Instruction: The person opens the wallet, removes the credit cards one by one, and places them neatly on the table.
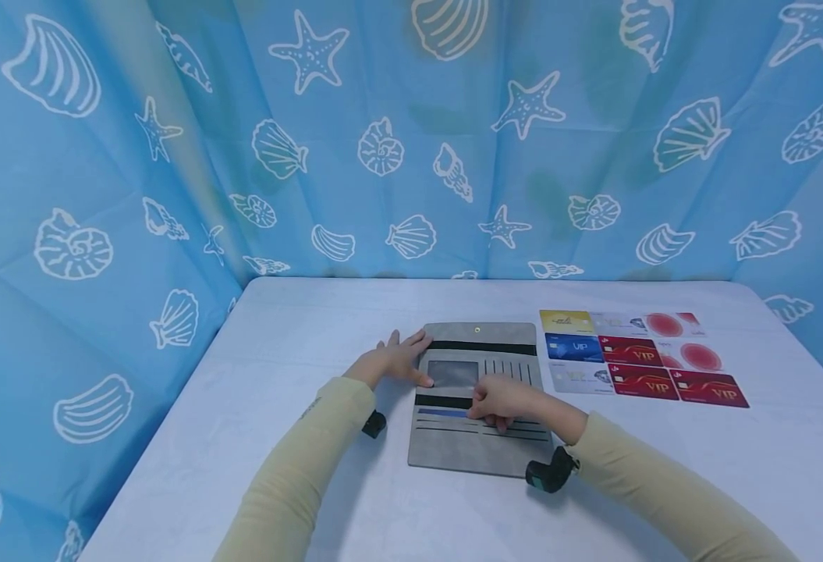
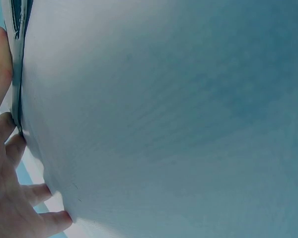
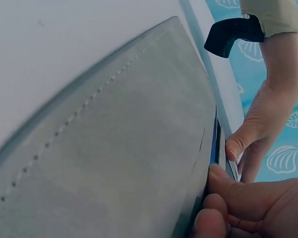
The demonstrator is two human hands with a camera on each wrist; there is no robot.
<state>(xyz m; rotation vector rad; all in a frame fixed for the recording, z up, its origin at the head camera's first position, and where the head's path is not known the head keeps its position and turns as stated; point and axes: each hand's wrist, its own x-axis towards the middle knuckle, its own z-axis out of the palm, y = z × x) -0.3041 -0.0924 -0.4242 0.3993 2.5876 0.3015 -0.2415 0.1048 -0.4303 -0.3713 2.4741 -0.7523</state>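
Observation:
A grey wallet (image 1: pixel 477 457) lies unfolded on the white table, with card slots, dark pockets and a clear window (image 1: pixel 452 373). A blue card (image 1: pixel 442 412) shows as a thin strip in a lower-left slot. At that strip's right end, my right hand (image 1: pixel 505 400) pinches the card's edge with thumb and curled fingers; its grip is partly hidden. My left hand (image 1: pixel 399 361) rests along the wallet's left edge, thumb on the wallet and fingers spread. In the left wrist view, those fingers (image 2: pixel 57 221) touch the table. The right wrist view shows the wallet's stitched lower flap (image 3: pixel 114 148) close up.
Right of the wallet, several cards lie in rows: a yellow card (image 1: pixel 565 321), a blue VIP card (image 1: pixel 574 348), red VIP cards (image 1: pixel 641 381) and pale ones. A blue shell-patterned curtain (image 1: pixel 411 140) hangs behind the table (image 1: pixel 327 304). Black wrist devices (image 1: pixel 550 471) sit by both wrists.

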